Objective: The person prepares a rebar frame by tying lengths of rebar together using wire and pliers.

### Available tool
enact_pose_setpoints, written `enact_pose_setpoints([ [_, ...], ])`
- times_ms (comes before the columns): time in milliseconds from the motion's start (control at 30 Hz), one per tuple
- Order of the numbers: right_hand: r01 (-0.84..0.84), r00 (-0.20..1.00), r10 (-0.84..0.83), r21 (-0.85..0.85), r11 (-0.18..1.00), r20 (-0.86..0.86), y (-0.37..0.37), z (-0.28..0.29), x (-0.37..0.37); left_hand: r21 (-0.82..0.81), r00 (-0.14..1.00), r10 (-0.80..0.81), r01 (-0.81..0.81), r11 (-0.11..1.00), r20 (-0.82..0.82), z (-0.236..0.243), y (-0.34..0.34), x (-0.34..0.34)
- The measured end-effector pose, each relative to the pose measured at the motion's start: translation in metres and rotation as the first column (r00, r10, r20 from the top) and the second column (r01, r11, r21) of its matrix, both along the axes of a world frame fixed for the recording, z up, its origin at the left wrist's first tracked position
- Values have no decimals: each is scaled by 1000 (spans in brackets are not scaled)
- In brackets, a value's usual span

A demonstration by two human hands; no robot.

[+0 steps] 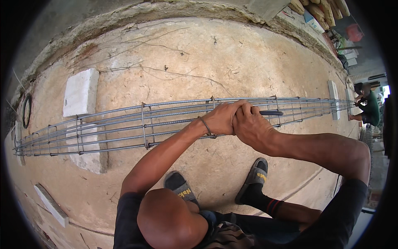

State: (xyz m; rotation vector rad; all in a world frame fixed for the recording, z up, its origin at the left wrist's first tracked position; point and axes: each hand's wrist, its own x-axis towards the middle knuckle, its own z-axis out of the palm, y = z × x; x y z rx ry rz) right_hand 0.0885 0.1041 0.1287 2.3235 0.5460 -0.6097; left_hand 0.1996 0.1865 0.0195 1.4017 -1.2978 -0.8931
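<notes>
A long rebar cage (174, 123) of thin steel bars and square stirrups lies across the view in front of me. Above its middle my two hands meet. My right hand (253, 128) is closed, its fingers wrapped round a tool whose dark blue handle (271, 113) sticks out to the right; the working end is hidden. Against it presses my left hand (224, 118), closed, with a dark band (203, 123) at the wrist. What its fingers hold is out of sight. A stirrup (144, 124) crosses the bars left of my hands.
White blocks (81, 93) lie beside and under the cage at left, and another (333, 99) under its right part. Loose wires (166, 72) lie on the concrete floor. My sandalled feet (253, 176) are near the cage. Another person (370, 106) crouches at the far right end.
</notes>
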Motion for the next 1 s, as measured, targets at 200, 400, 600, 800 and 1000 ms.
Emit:
enact_pose_setpoints([
  [200, 869, 467, -693, 138, 476, -549, -24, 79, 39, 72, 995, -88, 85, 994, 49, 0, -2, -10],
  [400, 881, -355, -355, -183, -436, -865, -51, 30, -8, -328, 925, 258, -160, 931, 280, -38, 9, -47],
  [600, 720, 684, -629, 208, 662, -368, -45, 39, -3, -441, 810, 440, -256, 861, 389, -2, 11, -57],
  [800, -94, 984, 111, -122, 988, 143, -29, 38, -1, -348, 742, 598, -497, 795, 304, 30, 10, -27],
  [1000, -63, 985, 66, -24, 998, 161, -30, 38, -7, -127, 994, 112, -112, 986, -7, 30, -16, -16],
])
